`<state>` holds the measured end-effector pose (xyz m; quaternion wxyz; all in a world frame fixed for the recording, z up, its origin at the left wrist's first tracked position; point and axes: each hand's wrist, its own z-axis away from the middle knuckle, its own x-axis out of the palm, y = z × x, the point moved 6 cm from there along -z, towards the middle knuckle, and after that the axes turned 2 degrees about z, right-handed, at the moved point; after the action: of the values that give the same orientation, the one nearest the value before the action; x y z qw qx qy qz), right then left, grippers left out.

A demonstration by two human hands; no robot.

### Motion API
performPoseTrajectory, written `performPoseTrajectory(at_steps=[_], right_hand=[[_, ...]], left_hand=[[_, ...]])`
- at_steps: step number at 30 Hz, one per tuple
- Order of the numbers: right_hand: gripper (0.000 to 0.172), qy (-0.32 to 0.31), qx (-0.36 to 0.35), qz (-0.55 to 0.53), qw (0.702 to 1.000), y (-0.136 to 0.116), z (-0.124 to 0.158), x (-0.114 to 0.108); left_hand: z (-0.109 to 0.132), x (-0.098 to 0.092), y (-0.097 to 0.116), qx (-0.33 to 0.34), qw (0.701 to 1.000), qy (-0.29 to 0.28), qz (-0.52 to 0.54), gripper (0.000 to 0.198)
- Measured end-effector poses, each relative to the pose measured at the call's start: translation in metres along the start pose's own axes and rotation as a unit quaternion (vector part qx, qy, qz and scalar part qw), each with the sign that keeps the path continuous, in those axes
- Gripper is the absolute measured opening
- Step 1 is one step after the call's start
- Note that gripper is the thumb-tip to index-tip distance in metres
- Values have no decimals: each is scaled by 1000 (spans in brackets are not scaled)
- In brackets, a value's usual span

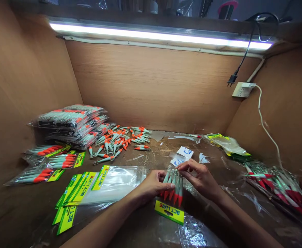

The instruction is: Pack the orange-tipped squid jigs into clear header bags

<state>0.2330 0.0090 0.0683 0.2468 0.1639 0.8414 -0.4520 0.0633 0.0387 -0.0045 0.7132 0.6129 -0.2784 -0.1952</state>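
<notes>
My left hand (pixel 156 186) is closed round the side of a clear pack of fishing lures (pixel 176 187), its thumb lying across the front. Several pale lures with red-orange tips lie side by side in it, hooks pointing away from me. A yellow-green BCT LURE header (pixel 169 212) hangs at the near end. The fingers of my right hand (pixel 198 177) pinch the pack's far end by the hooks. Just beyond the hands are white paper labels (pixel 183 155) with blue lettering. Flat bags with yellow-green headers (pixel 112 181) lie left of my left hand.
Loose orange-and-pale lures (pixel 117 139) are heaped at the back, beside stacked bundles of packed lures (pixel 73 120). Filled packs (pixel 50 165) lie at the left. On the right are more bags (pixel 225 144) and red-and-white lures (pixel 274 189). A plug (pixel 232 79) dangles near the socket (pixel 243 89).
</notes>
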Motion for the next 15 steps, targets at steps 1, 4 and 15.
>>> performPoseTrajectory(at_steps=[1,4,15], right_hand=[[13,-7,20,-5,1000,3,-1,0],[19,-30,87,-44,995,17,-2,-1],[33,-47,146,-174,973,28,-2,5]], left_hand=[[-1,-1,0,10,1000,12,1,44],[-5,-5,-4,14,999,29,4,45],[2,4,0,-12,1000,-4,-14,38]])
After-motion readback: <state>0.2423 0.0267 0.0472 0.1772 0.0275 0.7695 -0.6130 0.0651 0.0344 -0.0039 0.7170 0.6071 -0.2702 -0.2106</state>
